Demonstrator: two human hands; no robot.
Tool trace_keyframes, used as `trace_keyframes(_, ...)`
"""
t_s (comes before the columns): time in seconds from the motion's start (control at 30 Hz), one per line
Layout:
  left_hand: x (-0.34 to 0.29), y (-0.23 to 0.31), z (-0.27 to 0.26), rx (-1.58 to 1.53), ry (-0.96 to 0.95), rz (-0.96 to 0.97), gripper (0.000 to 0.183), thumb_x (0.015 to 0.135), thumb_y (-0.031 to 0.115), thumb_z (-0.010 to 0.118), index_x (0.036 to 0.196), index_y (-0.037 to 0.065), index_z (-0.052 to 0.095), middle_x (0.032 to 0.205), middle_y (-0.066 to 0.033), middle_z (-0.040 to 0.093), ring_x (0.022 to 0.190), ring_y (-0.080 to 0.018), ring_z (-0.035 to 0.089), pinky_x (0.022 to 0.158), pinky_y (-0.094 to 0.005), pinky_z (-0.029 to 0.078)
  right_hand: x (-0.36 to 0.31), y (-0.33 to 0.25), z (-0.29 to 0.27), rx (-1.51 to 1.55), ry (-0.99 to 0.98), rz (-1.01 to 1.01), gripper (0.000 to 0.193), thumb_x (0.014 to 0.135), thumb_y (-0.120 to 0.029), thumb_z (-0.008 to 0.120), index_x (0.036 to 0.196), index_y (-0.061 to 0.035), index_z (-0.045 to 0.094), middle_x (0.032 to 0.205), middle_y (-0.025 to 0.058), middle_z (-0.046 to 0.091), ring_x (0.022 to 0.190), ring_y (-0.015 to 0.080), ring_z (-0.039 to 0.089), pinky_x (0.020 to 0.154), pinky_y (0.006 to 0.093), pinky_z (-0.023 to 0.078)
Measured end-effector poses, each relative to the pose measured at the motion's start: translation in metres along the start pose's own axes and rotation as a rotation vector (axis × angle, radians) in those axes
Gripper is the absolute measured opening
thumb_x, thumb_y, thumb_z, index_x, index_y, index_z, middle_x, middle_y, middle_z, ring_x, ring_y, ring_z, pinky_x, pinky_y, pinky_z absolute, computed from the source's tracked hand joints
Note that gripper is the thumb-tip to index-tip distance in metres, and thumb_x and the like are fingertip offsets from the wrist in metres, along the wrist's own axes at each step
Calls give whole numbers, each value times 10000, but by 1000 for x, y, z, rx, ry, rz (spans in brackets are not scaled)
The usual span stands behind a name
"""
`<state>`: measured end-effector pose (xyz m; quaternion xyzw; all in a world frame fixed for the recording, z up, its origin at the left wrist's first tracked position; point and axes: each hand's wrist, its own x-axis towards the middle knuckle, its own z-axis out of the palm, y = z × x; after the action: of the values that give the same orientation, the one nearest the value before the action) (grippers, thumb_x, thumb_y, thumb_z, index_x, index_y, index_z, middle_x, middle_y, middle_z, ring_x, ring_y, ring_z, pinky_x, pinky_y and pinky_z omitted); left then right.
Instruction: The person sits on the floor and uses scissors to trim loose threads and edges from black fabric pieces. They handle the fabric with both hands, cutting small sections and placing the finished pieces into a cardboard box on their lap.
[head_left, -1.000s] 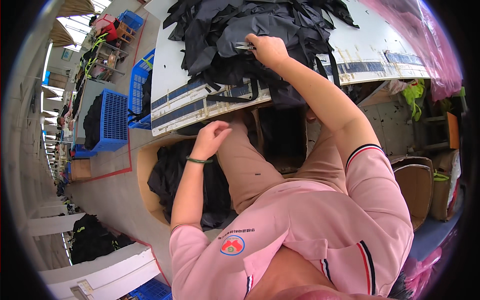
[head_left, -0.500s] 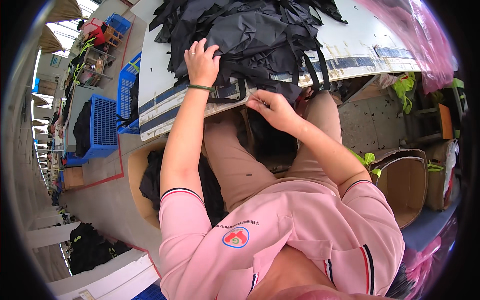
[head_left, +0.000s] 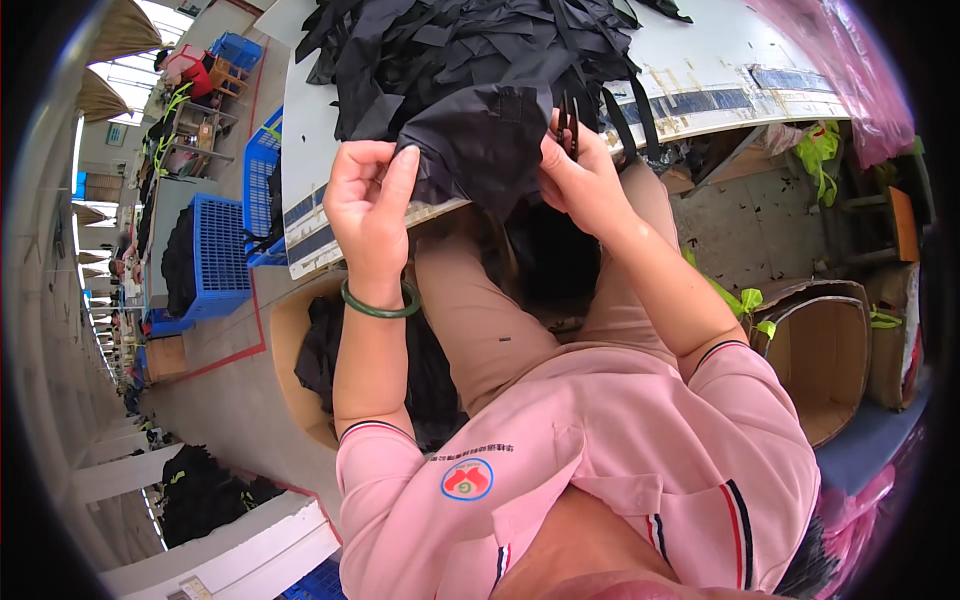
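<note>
A black fabric piece [head_left: 475,150] is stretched between my two hands above the front edge of the table. My left hand [head_left: 370,205] pinches its left side between thumb and fingers. At the opposite side, my right hand [head_left: 585,180] grips the cloth. Dark thread snips [head_left: 568,128], with two narrow points upward, also sit in the right hand, their handles hidden by the fingers. Behind the held piece lies a heap of black fabric pieces and straps [head_left: 450,55].
The white table [head_left: 700,75] has worn tape along its front edge. Below it, a cardboard box with black cloth [head_left: 290,350] stands by my left leg. An open cardboard box [head_left: 815,365] is at the right. Blue crates [head_left: 220,255] stand left, and pink plastic [head_left: 850,80] hangs at far right.
The fabric piece has come off the heap toward me, and both hands now hold it. My left hand has drawn back from the pile; my right hand has risen to the cloth.
</note>
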<state>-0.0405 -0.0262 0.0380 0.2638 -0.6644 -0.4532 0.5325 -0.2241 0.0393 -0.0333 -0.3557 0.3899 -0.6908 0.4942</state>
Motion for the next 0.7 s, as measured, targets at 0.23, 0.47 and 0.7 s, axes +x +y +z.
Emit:
trace_keyframes(0.23,-45,39,3,1,10,46,113,806,-28,603,847,36,519,777,5,549,674,-27,429,649,-180,342,-28,-30,-2,131,-142,-62,381,911,-304,593,1130,5,546,783,-27,517,491,-1,359,433,173,267)
trace_keyframes(0.47,-78,31,-10,-41,-235,127,265,721,-41,708,840,31,482,728,-62,543,628,-111,456,603,-238,383,-41,-53,4,-87,-182,234,295,784,-185,761,945,3,600,729,-53,533,648,19,450,579,195,378)
trace_keyframes(0.7,-96,33,-42,-178,-617,-80,263,638,-19,784,746,35,550,709,-68,567,651,-182,535,622,-294,429,-50,-45,-1,-167,-352,93,154,787,-55,717,869,-28,589,738,-45,521,610,10,422,534,184,319)
